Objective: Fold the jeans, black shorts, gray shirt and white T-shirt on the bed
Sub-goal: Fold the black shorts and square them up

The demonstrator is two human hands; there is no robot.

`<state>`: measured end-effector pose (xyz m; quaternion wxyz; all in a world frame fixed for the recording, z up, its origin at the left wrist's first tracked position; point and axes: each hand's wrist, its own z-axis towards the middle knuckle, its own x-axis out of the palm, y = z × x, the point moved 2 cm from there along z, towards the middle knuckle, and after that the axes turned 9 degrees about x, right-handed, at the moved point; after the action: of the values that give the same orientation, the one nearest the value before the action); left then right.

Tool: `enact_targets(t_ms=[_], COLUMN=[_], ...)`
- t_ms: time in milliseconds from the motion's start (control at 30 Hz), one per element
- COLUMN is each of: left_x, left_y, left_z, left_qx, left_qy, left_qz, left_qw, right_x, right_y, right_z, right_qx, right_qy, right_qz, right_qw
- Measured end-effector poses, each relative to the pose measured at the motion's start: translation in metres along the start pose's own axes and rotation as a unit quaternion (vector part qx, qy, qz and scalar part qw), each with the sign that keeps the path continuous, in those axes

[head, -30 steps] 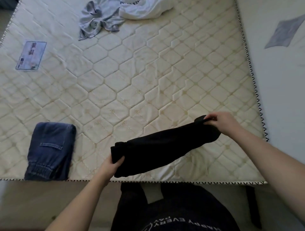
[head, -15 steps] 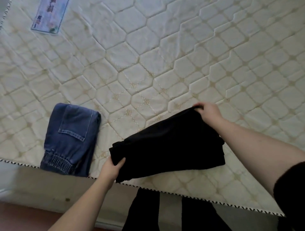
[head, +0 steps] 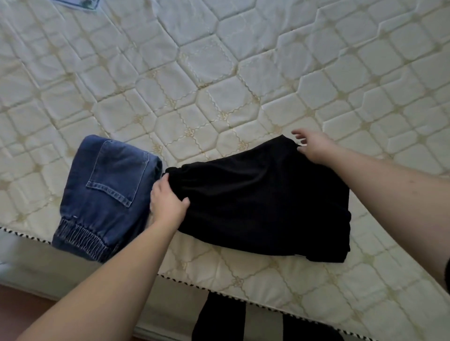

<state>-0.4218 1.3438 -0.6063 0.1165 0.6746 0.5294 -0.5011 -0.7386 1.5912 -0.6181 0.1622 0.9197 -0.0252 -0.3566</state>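
Observation:
The folded black shorts point(head: 263, 199) lie flat on the quilted mattress point(head: 219, 85) near its front edge. My left hand point(head: 168, 202) grips their left end, thumb on top of the cloth. My right hand point(head: 314, 146) sits at the far right corner of the shorts with fingers spread and loose, touching the fabric. The folded jeans point(head: 107, 194) lie just left of the shorts, back pocket up, elastic cuff at the mattress edge. The gray shirt and white T-shirt are out of view.
A blue-and-white label point(head: 78, 3) shows at the top left of the mattress. The black-and-white piped mattress edge point(head: 219, 288) runs along the bottom, with the bed side, the floor and my dark trouser legs point(head: 219, 318) below it.
The shorts have been carried left and laid down next to the jeans. My right hand has let go of their corner and opened. The view has tilted down, losing the shirts at the far end.

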Motion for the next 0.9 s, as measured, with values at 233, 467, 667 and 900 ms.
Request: enact_targets(t_ms=[233, 467, 667, 900], left_x=[0.059, 0.105, 0.108, 0.131], left_y=[-0.052, -0.075, -0.128, -0.214], left_z=[-0.033, -0.053, -0.039, -0.022], left_qx=[0.258, 0.205, 0.291, 0.425], left_qy=[0.213, 0.33, 0.246, 0.12], left_qz=[0.157, 0.244, 0.214, 0.104], left_qw=[0.929, 0.889, 0.899, 0.891], right_x=[0.016, 0.019, 0.021, 0.01], right_y=[-0.077, -0.132, -0.144, -0.162], right_z=[-0.039, -0.057, -0.044, -0.037], right_qx=[0.092, 0.149, 0.203, 0.157], right_qy=[0.003, -0.032, -0.06, -0.152], right_qz=[-0.018, -0.095, -0.023, 0.068], right_qw=[0.996, 0.984, 0.977, 0.973])
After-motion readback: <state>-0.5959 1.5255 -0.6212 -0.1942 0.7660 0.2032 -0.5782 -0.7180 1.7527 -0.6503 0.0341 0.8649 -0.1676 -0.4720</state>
